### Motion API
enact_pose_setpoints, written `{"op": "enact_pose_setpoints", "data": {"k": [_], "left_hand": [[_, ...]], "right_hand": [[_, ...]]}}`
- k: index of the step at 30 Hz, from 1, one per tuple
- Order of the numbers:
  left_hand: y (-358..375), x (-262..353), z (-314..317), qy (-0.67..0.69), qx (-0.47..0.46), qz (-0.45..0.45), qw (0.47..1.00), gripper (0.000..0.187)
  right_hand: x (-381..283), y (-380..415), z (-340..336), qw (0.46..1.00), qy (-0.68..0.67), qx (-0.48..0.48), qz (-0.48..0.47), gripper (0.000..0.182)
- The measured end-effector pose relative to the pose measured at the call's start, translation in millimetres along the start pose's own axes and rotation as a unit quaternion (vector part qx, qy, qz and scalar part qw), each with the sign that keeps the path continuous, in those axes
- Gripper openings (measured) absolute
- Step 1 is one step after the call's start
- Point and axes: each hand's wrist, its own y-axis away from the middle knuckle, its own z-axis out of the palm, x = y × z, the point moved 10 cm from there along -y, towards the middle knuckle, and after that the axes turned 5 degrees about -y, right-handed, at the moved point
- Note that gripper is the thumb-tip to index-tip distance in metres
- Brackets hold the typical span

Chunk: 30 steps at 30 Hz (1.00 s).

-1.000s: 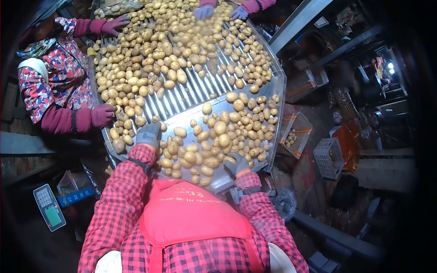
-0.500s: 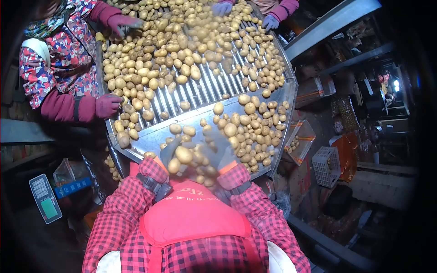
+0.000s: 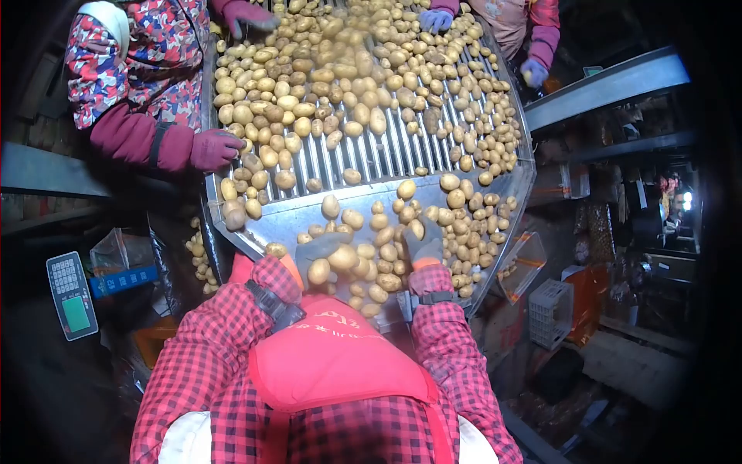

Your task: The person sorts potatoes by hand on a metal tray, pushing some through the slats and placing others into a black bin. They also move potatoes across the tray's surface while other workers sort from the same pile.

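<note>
Potatoes (image 3: 379, 294) lie loose on the sheet-metal chute (image 3: 290, 220) in front of me. My left hand (image 3: 318, 247), in a grey glove with an orange cuff, stretches its fingers over the left side of the pile. Two larger potatoes lie against its palm side. To the right, my right hand (image 3: 424, 244) wears a matching glove and curls its fingers around a potato (image 3: 416, 229) among others. Beyond the chute, many more potatoes cover the metal roller bed (image 3: 371, 155); those at its upper middle are motion-blurred.
A co-worker's gloved hand (image 3: 216, 149) rests at the roller bed's left edge. Other co-workers' gloved hands (image 3: 437, 21) are at the far end. A digital scale (image 3: 73, 298) stands at left, and a white plastic crate (image 3: 550, 313) at right. A metal beam (image 3: 607, 89) slants at upper right.
My hands have moved apart: the right one has shifted right into the pile. Potatoes that were between them now lie spread lower on the chute. The whole view has shifted.
</note>
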Motion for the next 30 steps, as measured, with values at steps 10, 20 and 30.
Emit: {"op": "enact_pose_setpoints", "data": {"k": [10, 20, 30], "left_hand": [[-6.3, -28.8, 0.6, 0.196, 0.044, -0.03, 0.979, 0.051], [12.7, 8.4, 1.7, 0.229, 0.052, -0.015, 0.972, 0.042], [0.9, -28.2, 3.3, 0.236, 0.012, 0.004, 0.972, 0.042]], "right_hand": [[-112.4, 65.6, 25.4, 0.913, -0.325, -0.237, 0.068, 0.046], [-91.1, 63.5, 33.0, 0.923, -0.303, -0.233, -0.035, 0.042], [-171.7, 97.5, 48.2, 0.933, -0.055, -0.332, -0.123, 0.07]]}}
